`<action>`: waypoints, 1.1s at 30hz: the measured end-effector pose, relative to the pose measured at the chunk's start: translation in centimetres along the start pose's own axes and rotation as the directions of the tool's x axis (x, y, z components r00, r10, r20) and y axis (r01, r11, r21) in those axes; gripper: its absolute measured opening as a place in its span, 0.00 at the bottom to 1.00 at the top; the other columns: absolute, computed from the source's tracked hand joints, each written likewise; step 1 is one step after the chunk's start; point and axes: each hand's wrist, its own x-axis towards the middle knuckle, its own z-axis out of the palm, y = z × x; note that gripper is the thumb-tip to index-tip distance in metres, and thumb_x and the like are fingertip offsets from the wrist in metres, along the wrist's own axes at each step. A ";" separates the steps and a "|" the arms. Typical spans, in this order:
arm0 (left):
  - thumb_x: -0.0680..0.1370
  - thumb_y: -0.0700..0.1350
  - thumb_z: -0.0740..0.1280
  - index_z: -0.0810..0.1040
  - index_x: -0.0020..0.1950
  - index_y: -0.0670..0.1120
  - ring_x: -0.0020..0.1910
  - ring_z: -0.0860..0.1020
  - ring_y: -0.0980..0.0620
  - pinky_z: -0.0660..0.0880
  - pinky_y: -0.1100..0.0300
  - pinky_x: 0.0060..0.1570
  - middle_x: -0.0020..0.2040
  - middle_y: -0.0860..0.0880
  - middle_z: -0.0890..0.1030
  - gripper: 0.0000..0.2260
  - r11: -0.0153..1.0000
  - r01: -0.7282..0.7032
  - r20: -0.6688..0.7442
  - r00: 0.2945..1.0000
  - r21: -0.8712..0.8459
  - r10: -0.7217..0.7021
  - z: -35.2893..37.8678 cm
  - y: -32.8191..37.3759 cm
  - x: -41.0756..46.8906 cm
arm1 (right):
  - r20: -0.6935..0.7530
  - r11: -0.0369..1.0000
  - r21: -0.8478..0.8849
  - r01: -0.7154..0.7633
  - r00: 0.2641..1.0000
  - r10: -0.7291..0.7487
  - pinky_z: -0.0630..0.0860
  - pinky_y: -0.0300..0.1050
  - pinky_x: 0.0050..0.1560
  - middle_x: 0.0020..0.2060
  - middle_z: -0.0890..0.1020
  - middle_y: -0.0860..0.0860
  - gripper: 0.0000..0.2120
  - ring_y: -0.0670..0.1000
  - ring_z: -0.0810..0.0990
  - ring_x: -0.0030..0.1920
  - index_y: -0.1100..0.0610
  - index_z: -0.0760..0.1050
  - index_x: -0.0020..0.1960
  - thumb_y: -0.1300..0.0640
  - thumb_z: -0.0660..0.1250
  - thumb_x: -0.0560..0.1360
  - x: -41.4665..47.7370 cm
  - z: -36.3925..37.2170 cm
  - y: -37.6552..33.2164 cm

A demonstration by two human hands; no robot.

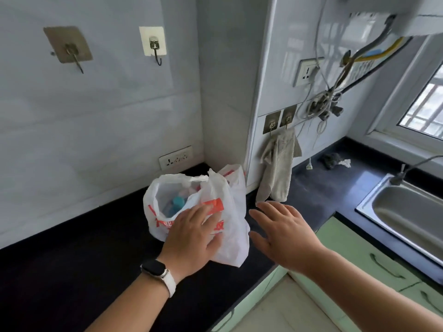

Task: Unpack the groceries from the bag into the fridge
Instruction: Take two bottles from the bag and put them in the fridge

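Black counter [72, 255], white bag [230, 212] holding blue-capped items [178, 202], left hand [191, 238] touching.

Head-worn wide view, angled down, close over counter [72, 271]

Pale glossy wall tiles [96, 116] meet in a corner above a black countertop [72, 271]. They carry adhesive hooks [153, 44], a wall socket [176, 157] and a grey cloth [278, 168] hung from a hook. To the right a steel sink [366, 202] sits in the counter beneath a white-framed window [388, 116] letting in daylight, with pale green cabinet fronts [359, 255] and a light floor [287, 312] below.
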 end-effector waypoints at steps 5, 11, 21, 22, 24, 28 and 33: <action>0.79 0.59 0.57 0.74 0.68 0.47 0.64 0.75 0.46 0.73 0.47 0.64 0.65 0.47 0.77 0.23 0.999 0.040 -0.014 0.999 0.022 -0.040 -1.3 -3.6 0.0 | 0.047 1.000 0.011 0.024 0.999 -0.024 0.68 0.53 0.67 0.67 0.74 0.48 0.26 0.53 0.71 0.68 0.47 0.68 0.69 0.35 0.51 0.77 3.7 0.7 -1.7; 0.78 0.57 0.59 0.74 0.69 0.48 0.66 0.74 0.48 0.72 0.50 0.64 0.67 0.48 0.75 0.23 0.998 0.046 -0.004 0.999 0.039 -0.045 -2.7 -6.4 0.1 | 0.072 0.998 0.048 0.050 0.996 -0.053 0.62 0.50 0.70 0.72 0.67 0.47 0.28 0.51 0.65 0.72 0.47 0.61 0.74 0.35 0.51 0.78 7.1 1.2 -2.9; 0.75 0.54 0.62 0.77 0.65 0.46 0.65 0.74 0.44 0.74 0.49 0.63 0.66 0.44 0.77 0.21 0.965 -0.100 0.074 0.994 0.242 0.084 -5.9 -12.1 4.1 | 0.171 0.986 0.162 -0.037 0.985 0.009 0.61 0.51 0.71 0.75 0.59 0.48 0.32 0.52 0.62 0.73 0.46 0.51 0.76 0.35 0.54 0.78 11.1 3.6 -1.7; 0.75 0.56 0.61 0.77 0.65 0.47 0.65 0.75 0.44 0.75 0.48 0.62 0.66 0.44 0.77 0.22 0.962 -0.087 0.107 0.992 0.260 0.060 -6.1 -12.8 4.5 | 0.182 0.983 0.181 -0.042 0.983 0.009 0.61 0.51 0.71 0.75 0.58 0.48 0.32 0.52 0.62 0.73 0.46 0.50 0.76 0.35 0.54 0.78 11.5 3.7 -1.6; 0.75 0.59 0.59 0.77 0.66 0.48 0.65 0.76 0.44 0.75 0.48 0.61 0.66 0.44 0.77 0.24 0.950 -0.087 0.183 0.983 0.299 0.033 -5.7 -13.9 5.0 | 0.192 0.976 0.213 -0.052 0.981 0.011 0.62 0.51 0.71 0.75 0.59 0.48 0.33 0.52 0.64 0.72 0.46 0.50 0.76 0.35 0.55 0.77 12.3 3.9 -1.4; 0.78 0.65 0.57 0.70 0.73 0.52 0.73 0.67 0.46 0.65 0.50 0.70 0.74 0.47 0.69 0.28 0.970 -0.043 0.329 0.944 0.240 -0.040 -4.2 -16.2 5.5 | 0.205 0.963 0.259 -0.071 0.979 0.017 0.67 0.50 0.67 0.73 0.60 0.49 0.34 0.53 0.68 0.69 0.46 0.51 0.76 0.36 0.58 0.76 13.7 5.0 -0.8; 0.72 0.75 0.46 0.65 0.77 0.52 0.77 0.59 0.49 0.58 0.51 0.73 0.78 0.50 0.62 0.41 0.990 0.036 0.519 0.849 0.134 -0.102 -2.7 -19.0 4.1 | 0.262 0.964 0.262 -0.057 0.965 -0.014 0.73 0.45 0.59 0.68 0.70 0.46 0.31 0.50 0.75 0.62 0.45 0.55 0.76 0.40 0.61 0.76 14.5 6.4 0.2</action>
